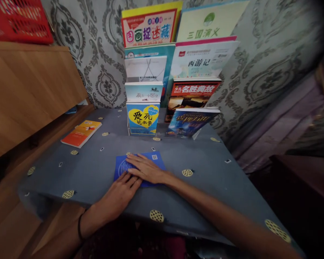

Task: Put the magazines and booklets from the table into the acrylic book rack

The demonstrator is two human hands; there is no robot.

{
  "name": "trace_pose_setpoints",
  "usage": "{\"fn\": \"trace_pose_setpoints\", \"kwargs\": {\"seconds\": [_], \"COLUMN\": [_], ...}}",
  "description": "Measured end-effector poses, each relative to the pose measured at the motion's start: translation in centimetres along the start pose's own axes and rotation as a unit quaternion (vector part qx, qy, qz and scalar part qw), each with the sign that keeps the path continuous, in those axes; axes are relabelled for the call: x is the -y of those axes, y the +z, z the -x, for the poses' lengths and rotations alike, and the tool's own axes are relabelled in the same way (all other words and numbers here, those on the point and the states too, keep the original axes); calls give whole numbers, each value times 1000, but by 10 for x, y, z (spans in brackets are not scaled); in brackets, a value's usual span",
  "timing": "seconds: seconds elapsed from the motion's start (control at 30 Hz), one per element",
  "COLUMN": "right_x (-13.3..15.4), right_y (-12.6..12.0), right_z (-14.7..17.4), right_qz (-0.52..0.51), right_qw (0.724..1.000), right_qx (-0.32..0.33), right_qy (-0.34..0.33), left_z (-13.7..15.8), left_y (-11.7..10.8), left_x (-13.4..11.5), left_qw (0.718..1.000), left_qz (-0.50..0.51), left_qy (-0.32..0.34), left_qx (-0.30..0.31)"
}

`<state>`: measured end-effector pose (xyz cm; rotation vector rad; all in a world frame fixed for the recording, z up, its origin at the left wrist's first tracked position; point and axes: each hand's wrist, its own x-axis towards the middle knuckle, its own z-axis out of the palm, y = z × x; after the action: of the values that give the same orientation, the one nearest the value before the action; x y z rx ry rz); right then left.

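A blue booklet with a small QR code and a round printed mark lies flat near the table's front edge. My right hand rests palm down across it, fingers stretched out to the left. Just in front, my left hand lies on the booklet's lower left part, fingers extended and its fingertips close to or touching the right hand. A dark band circles the left wrist. Much of the booklet's middle is hidden under the hands.
A tiered rack at the back holds several upright books, among them a yellow-heart book and a dark blue book. An orange book lies at the left on the grey tablecloth. A wooden cabinet with a red basket stands left.
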<state>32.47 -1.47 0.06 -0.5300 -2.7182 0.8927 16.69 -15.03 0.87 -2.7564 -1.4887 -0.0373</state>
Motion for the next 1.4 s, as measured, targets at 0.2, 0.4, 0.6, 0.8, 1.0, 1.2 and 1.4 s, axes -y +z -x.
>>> {"fn": "trace_pose_setpoints", "kwargs": {"seconds": [0.2, 0.4, 0.6, 0.8, 1.0, 1.2, 1.4], "right_x": [-35, -31, -21, -40, -37, -24, -23], "right_y": [-13, -17, -42, -41, -48, -47, -48], "right_z": [26, 47, 68, 67, 65, 64, 65], "right_qz": [103, 87, -149, -394, -459, -535, -508], "right_qw": [991, 989, 972, 855, 772, 764, 809], "right_qx": [-60, -75, -134, -310, -425, -342, -254], "right_qy": [64, 92, 123, 137, 112, 120, 154], "left_z": [2, 1, -4, -14, -32, -47, -49], "left_y": [7, 13, -4, -44, -79, -79, -30], "left_x": [1, 7, 25, 37, 38, 37, 43], "left_qw": [999, 1000, 994, 957, 910, 767, 770], "left_qz": [-33, -22, 56, 200, 337, 587, 587], "left_qy": [-3, -4, -35, -67, -102, -145, -181], "left_qx": [5, -17, -89, -201, -219, -212, -172]}}
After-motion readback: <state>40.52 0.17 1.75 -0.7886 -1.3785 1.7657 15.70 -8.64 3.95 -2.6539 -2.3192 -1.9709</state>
